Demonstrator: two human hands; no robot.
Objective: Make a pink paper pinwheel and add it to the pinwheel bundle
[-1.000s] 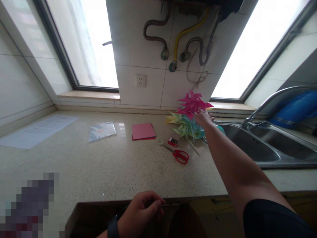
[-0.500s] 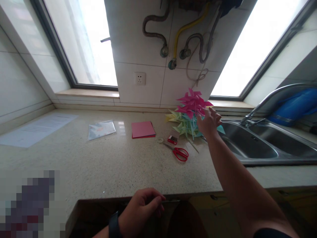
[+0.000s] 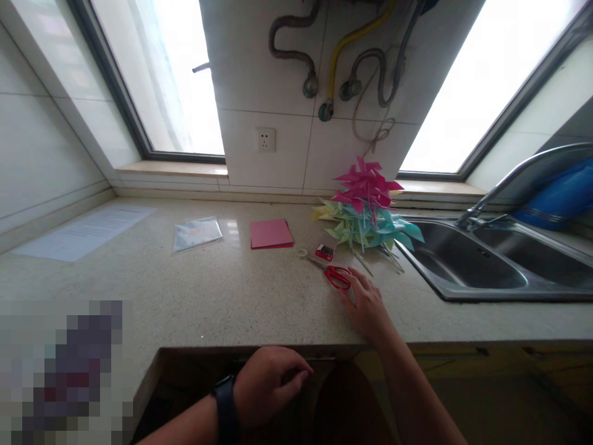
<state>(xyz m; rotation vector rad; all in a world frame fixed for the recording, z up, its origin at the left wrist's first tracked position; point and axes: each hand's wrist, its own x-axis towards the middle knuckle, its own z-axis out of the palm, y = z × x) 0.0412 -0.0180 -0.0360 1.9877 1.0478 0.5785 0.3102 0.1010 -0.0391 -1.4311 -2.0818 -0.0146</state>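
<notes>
One right hand (image 3: 368, 307): now off the pinwheels (image 3: 364, 196), grip spread at scissors (image 3: 328, 272)
Left hand (image 3: 271, 384): curled, grip we cannot tell
Attention: shifted to scissors, we judge

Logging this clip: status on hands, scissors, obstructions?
Right hand at red scissors; left hand loosely curled. Scissors lie flat on counter. Nothing visibly blocking right hand.

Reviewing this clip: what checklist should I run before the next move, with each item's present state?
1. Right hand at the red handles of the scissors: ok.
2. Firm grip on them: cannot tell.
3. Scissor tips clear of the small roll: cannot tell; very close.
4. Paper stack apart from the blades: ok.
5. Left hand free: ok, loosely curled, nothing visible in it.
</notes>
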